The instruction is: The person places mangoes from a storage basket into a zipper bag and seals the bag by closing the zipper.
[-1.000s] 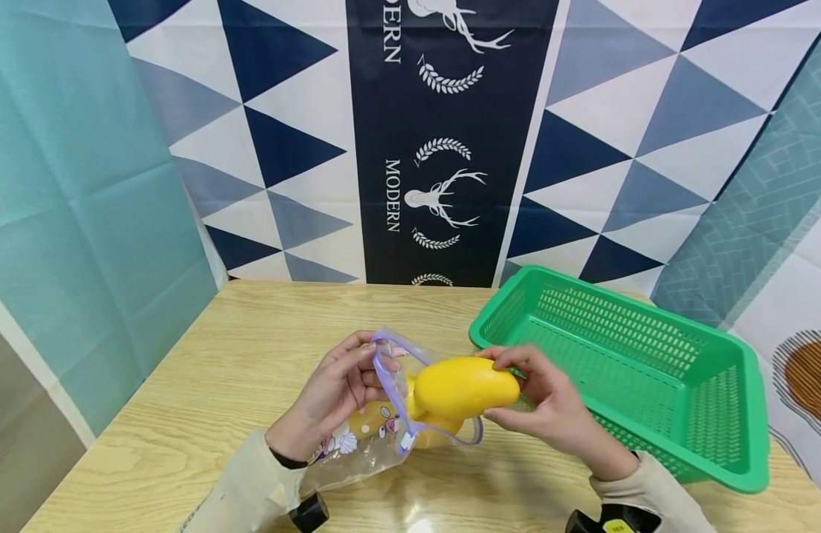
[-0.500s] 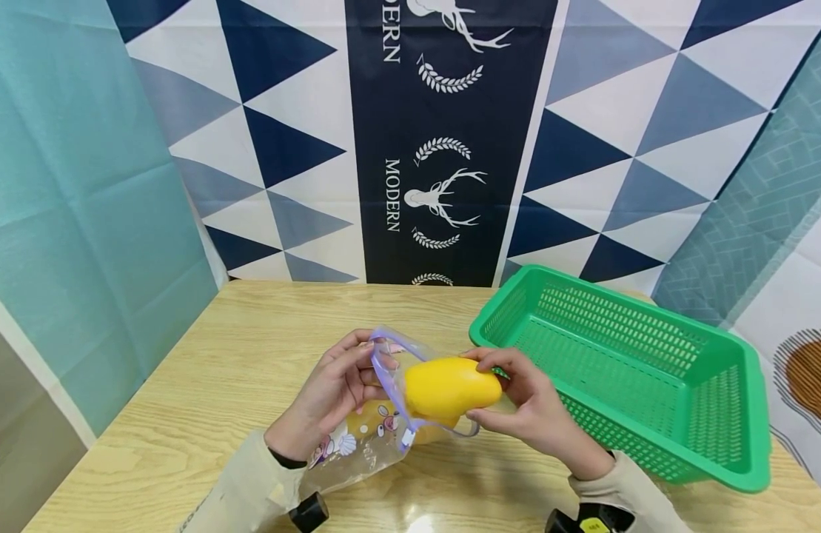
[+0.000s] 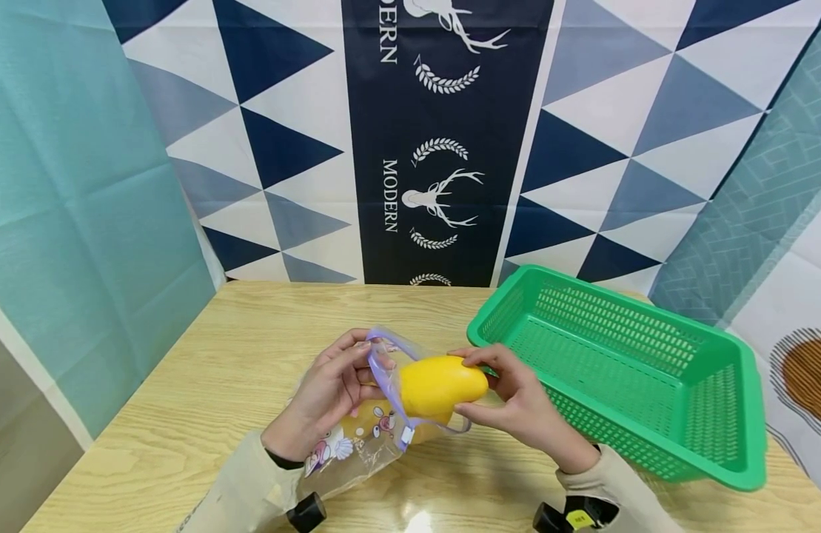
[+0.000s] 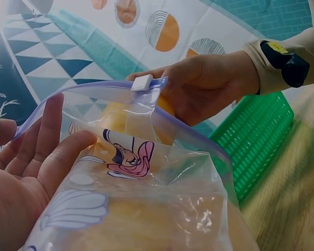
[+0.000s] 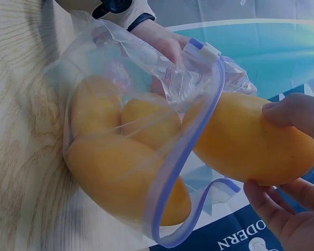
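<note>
My right hand (image 3: 526, 407) holds a yellow mango (image 3: 443, 386) by its right end, thumb below and fingers above. The mango's left end lies within the mouth of a clear zip bag (image 3: 357, 463) with a purple rim. At the rim's left side, my left hand (image 3: 330, 392) pinches the edge between thumb and fingers. Seen in the right wrist view, several mangoes (image 5: 118, 178) are inside the bag, and the held mango (image 5: 251, 138) is at its opening. A white slider (image 4: 141, 82) sits on the purple zip in the left wrist view.
A green perforated basket (image 3: 610, 370) stands at the right of the wooden table (image 3: 250, 333), close behind my right hand. Patterned cloths (image 3: 290, 148) hang at the back and both sides.
My right hand has moved left with the mango, whose left end is now further into the bag's mouth. The left hand has kept its grip on the rim, almost unmoved.
</note>
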`<state>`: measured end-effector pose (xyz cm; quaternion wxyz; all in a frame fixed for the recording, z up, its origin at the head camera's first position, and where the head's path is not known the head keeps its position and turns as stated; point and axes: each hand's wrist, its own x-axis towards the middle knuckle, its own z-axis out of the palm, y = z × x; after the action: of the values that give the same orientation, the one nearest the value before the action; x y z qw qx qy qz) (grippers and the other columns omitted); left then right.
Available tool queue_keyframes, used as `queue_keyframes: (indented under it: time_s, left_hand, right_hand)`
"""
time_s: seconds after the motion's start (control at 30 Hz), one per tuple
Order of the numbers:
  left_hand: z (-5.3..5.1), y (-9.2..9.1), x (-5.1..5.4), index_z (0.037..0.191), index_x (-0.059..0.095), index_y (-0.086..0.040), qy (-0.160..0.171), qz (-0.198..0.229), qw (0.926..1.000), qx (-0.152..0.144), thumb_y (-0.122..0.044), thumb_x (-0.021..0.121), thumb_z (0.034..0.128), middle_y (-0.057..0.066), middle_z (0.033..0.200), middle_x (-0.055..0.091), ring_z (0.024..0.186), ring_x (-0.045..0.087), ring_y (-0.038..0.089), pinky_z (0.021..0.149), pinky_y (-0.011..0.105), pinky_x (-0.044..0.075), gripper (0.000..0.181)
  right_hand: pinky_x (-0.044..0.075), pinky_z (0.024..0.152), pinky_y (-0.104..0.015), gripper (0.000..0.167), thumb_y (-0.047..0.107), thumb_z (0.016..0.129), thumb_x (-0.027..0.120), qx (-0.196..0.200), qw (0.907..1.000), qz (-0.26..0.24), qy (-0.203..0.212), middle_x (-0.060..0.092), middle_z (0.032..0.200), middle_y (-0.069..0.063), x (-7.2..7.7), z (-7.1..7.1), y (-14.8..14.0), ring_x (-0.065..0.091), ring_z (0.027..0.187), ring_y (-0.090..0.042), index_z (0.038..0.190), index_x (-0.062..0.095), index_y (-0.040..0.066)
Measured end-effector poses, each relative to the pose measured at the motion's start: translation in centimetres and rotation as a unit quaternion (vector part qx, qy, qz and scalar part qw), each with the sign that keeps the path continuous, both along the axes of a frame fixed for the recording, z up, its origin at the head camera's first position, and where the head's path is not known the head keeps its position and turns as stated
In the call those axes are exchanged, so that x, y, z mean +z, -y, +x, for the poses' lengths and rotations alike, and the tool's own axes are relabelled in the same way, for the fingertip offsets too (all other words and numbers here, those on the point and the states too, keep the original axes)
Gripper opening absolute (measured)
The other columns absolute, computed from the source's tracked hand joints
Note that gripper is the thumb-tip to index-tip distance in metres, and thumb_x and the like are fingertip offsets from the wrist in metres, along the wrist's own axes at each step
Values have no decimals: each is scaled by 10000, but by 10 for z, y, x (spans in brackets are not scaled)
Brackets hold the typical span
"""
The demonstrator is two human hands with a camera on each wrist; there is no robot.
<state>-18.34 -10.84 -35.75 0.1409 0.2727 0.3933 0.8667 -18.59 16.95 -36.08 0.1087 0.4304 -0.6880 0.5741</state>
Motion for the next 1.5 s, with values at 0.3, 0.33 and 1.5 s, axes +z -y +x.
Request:
queue_keyframes:
  time_s: [0.3, 0.33, 1.5]
  left_hand:
    - [1, 1, 2, 1121, 617, -131, 16, -26, 10000, 67, -52, 348, 1076, 53, 944, 748, 848, 730, 179, 768, 399, 592, 284]
    - [1, 1, 2, 1118, 617, -128, 23, -25, 10000, 76, -51, 351, 1075, 54, 941, 748, 848, 729, 181, 767, 400, 592, 280]
    - [3, 5, 8, 1109, 598, -112, 95, 105, 9994, 325, -75, 385, 1079, 62, 942, 748, 845, 735, 192, 745, 359, 596, 219]
  right_hand:
    - [541, 893, -270, 448, -151, 775, 762, -58, 9999, 105, -54, 571, 1244, -280, -1, -2, 7, 591, 1143, -135, 1139, 539, -18]
    - [543, 890, -271, 446, -154, 773, 761, -44, 9999, 92, -90, 569, 1245, -285, -1, -2, 9, 592, 1141, -137, 1137, 539, -21]
    - [573, 814, -386, 372, -132, 829, 713, -474, 9981, 219, -328, 518, 1162, -163, -1, -7, 43, 579, 1030, -278, 1174, 637, -16]
